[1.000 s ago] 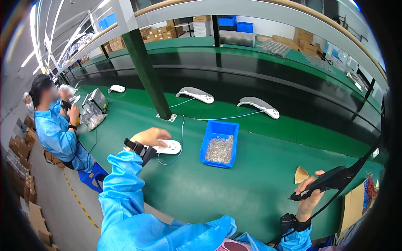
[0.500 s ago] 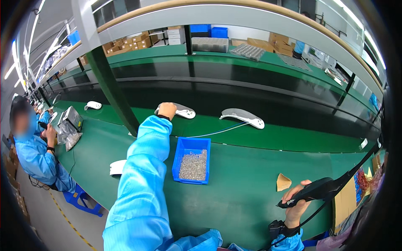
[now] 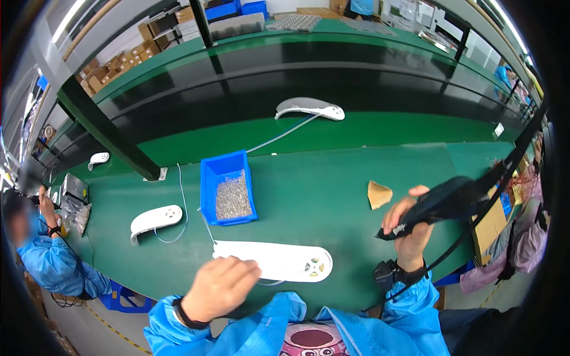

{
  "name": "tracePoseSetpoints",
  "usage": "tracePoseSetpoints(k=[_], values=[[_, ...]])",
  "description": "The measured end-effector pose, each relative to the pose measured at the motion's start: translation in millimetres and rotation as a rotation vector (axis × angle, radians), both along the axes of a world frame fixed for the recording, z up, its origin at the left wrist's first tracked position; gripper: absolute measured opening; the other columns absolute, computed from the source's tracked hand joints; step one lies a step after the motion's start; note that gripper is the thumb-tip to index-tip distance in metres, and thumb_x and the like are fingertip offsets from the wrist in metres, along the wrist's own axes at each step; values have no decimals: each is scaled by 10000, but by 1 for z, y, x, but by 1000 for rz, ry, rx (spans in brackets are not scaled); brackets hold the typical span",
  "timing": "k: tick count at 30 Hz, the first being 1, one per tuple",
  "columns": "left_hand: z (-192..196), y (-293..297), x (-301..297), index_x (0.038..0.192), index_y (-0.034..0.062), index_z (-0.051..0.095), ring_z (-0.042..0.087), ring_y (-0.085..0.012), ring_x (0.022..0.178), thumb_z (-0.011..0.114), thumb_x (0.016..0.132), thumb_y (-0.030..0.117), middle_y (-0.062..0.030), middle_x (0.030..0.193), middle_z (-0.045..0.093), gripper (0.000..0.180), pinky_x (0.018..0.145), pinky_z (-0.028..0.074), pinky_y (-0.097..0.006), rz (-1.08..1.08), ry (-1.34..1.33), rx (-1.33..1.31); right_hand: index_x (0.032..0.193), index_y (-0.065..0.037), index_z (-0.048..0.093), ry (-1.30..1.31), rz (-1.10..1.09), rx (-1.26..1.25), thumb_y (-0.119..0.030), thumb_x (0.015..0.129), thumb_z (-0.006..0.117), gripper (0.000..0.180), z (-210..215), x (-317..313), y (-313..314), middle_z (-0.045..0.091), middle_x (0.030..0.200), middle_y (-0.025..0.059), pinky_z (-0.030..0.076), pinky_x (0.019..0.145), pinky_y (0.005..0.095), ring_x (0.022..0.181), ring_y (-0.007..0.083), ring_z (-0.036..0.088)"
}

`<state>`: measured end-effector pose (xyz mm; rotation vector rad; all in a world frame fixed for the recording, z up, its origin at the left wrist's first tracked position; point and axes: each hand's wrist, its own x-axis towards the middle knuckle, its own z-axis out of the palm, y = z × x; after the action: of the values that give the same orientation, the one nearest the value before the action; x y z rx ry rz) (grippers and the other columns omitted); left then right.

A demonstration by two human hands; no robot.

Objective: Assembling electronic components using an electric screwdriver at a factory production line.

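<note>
My left hand (image 3: pixel 221 288) grips the left end of a long white plastic housing (image 3: pixel 285 260), which lies on the green bench close in front of me. A round opening with small slots shows at the housing's right end, and a thin pale cable trails from it. In my right hand (image 3: pixel 411 228) is a black electric screwdriver (image 3: pixel 448 202), its tip pointing left above the bench, apart from the housing. Beyond the left hand stands a blue bin (image 3: pixel 254 204) of small metal screws (image 3: pixel 233 199). A second white housing (image 3: pixel 157 219) with a cable rests left of the bin.
Another housing (image 3: pixel 312 109) lies farther off, beside the black conveyor (image 3: pixel 356 83). A torn brown piece (image 3: pixel 379 194) sits near the screwdriver. A green post (image 3: pixel 107 127) rises at left, where a co-worker (image 3: pixel 56 255) sits. The screwdriver's cord (image 3: pixel 451 270) hangs at right.
My left hand has come back from the conveyor side, bringing a white housing down in front of me. The view has shifted. The screwdriver stays in my right hand.
</note>
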<state>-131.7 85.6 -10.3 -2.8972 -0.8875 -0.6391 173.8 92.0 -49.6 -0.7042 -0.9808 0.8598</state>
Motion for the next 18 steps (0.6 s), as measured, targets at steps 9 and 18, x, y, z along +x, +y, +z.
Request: tracePoseSetpoints(k=[9, 18], values=[[-24, -5, 27, 819, 50, 587, 563, -235, 725, 607, 690, 102, -69, 819, 580, 140, 614, 472, -343, 14, 156, -396, 1097, -15, 327, -172, 59, -41, -611, 691, 588, 766, 3, -5, 3, 486, 569, 48, 421, 452, 245, 459, 130, 506], [-55, 122, -13, 824, 8, 569, 563, -325, 767, 643, 675, 100, -147, 800, 572, 190, 652, 462, -394, 412, 197, -132, 1148, 22, 351, -123, 115, -100, -536, 673, 667, 798, 10, -29, -1, 543, 638, 82, 435, 440, 229, 483, 140, 536]])
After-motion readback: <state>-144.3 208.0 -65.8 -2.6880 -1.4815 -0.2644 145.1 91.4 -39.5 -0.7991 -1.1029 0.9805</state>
